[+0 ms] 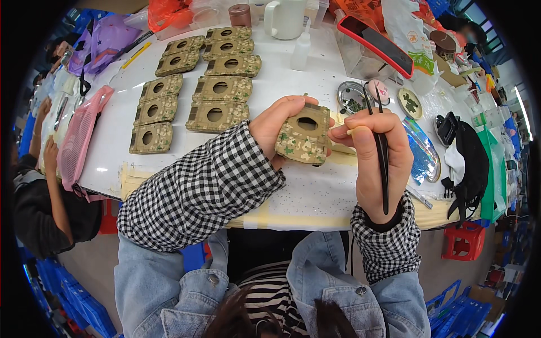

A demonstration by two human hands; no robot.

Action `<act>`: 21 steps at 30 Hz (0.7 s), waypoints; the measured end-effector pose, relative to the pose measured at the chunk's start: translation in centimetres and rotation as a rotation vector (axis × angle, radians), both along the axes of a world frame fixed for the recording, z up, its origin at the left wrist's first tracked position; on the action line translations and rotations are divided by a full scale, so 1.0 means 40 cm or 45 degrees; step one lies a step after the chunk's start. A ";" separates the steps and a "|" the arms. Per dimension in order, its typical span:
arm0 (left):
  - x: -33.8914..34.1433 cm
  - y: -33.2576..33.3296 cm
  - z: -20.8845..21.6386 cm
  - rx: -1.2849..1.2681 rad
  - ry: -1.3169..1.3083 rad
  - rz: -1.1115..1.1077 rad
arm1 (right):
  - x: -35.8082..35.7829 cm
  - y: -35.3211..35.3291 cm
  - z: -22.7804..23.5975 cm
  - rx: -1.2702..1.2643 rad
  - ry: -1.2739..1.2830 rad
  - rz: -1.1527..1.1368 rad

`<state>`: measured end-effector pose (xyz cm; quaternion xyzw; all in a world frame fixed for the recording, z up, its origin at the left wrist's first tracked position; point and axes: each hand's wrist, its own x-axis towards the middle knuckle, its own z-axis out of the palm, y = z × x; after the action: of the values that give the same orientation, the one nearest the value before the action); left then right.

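My left hand (pixel 267 128) is closed around a camouflage-painted model tank hull (pixel 294 147) with a round hole in its top, raised over the near part of the table. Close to the hull's right side is my right hand (pixel 394 138). Black tweezers (pixel 385 183) are held between its fingers, tips pointing away from me. Thumb and index finger also pinch a small pale tip (pixel 350 132); what it belongs to is mostly hidden. Several similar hulls (pixel 222 88) stand in columns at the left of the table.
A grey dish of dark green bits (pixel 350 91), a pink round lid (pixel 378 90) and a cream dish (pixel 409 102) lie beyond my right hand. Farther back are a white mug (pixel 284 19), a dropper bottle (pixel 302 50) and a red-cased phone (pixel 376 45). A person (pixel 45 203) sits at left.
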<state>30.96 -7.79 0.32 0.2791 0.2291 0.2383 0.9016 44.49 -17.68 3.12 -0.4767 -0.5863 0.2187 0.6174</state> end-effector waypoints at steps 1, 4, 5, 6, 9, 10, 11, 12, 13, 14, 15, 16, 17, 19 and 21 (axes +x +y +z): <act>0.000 -0.001 0.001 0.001 0.003 0.004 | 0.000 0.000 0.000 -0.005 -0.006 -0.005; 0.002 0.000 -0.002 0.006 -0.004 0.011 | -0.011 -0.004 0.004 -0.061 0.192 -0.030; 0.003 0.001 -0.003 0.011 -0.008 0.015 | -0.009 -0.004 0.006 -0.056 0.216 -0.054; 0.004 0.001 -0.004 -0.001 -0.011 0.023 | -0.004 -0.004 0.007 -0.051 0.240 -0.077; 0.006 0.002 -0.002 -0.010 -0.019 0.022 | 0.027 -0.013 0.010 -0.026 0.190 -0.211; 0.005 0.003 0.001 0.005 -0.018 0.010 | 0.039 -0.017 0.012 -0.007 0.141 -0.271; 0.002 0.003 0.002 0.019 -0.014 0.002 | 0.052 -0.017 0.005 0.047 0.030 -0.367; 0.001 0.004 0.001 0.029 -0.024 -0.004 | 0.063 -0.018 0.006 0.048 -0.171 -0.441; 0.001 0.006 -0.001 0.039 -0.036 -0.009 | 0.073 -0.020 0.007 0.049 -0.372 -0.514; 0.001 0.007 -0.005 0.045 -0.046 -0.016 | 0.080 -0.022 0.006 0.046 -0.574 -0.585; 0.001 0.007 -0.005 0.035 -0.041 -0.011 | 0.089 -0.013 -0.011 0.102 -0.604 -0.634; 0.002 0.006 -0.003 0.027 -0.037 -0.006 | 0.090 -0.010 -0.010 0.117 -0.707 -0.636; 0.001 0.007 -0.002 0.018 -0.028 0.002 | 0.090 -0.005 -0.010 0.133 -0.806 -0.635; -0.001 0.005 0.000 0.029 -0.004 0.015 | 0.087 0.000 -0.017 0.093 -0.897 -0.626; -0.001 0.005 0.001 0.024 0.000 0.019 | 0.083 0.000 -0.015 0.058 -0.982 -0.611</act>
<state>30.91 -7.58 0.37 0.2859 0.2289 0.2470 0.8971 47.82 -17.66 2.52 -0.6322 -0.6509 -0.1370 0.3974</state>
